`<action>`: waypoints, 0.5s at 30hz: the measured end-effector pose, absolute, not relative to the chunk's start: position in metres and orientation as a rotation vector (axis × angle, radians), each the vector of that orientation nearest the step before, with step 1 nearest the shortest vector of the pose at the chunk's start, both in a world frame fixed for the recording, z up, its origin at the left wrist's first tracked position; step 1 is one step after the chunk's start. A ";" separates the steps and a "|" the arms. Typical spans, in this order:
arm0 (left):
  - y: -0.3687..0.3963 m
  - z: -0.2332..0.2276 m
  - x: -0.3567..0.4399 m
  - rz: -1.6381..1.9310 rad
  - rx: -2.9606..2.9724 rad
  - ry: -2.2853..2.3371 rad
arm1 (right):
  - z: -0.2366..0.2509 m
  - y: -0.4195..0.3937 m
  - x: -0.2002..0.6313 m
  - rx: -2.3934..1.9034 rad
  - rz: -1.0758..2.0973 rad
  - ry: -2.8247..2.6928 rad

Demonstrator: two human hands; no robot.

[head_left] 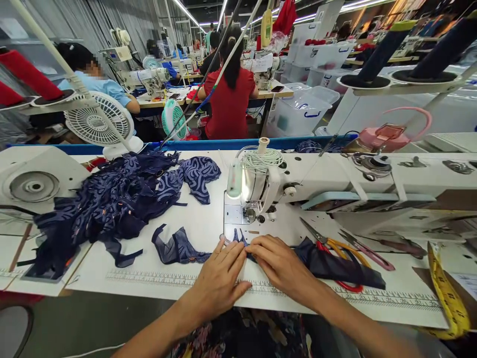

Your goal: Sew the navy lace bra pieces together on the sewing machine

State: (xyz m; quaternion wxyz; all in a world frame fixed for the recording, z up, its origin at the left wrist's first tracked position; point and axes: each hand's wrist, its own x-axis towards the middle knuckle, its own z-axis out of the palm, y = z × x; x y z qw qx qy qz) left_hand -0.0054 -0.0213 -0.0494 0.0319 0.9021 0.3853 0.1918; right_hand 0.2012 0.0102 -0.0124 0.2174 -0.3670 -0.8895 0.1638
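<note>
both hands, left hand (219, 278) and right hand (281, 266), press flat, unclenched, on one navy fabric piece (238, 238) near the table's (156, 278) front edge; two scissors (335, 246) lie right, one fabric pile (112, 204) left.

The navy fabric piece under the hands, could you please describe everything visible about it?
The navy fabric piece is thin, dark blue cloth with a paler print. It lies flat on the white sewing table, just before the machine's needle area. The left hand and right hand press it down with their fingertips, hiding much of it.
</note>
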 end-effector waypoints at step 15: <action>-0.023 -0.044 -0.008 0.558 2.818 1.205 | -0.032 0.027 0.193 -1.098 0.069 -2.570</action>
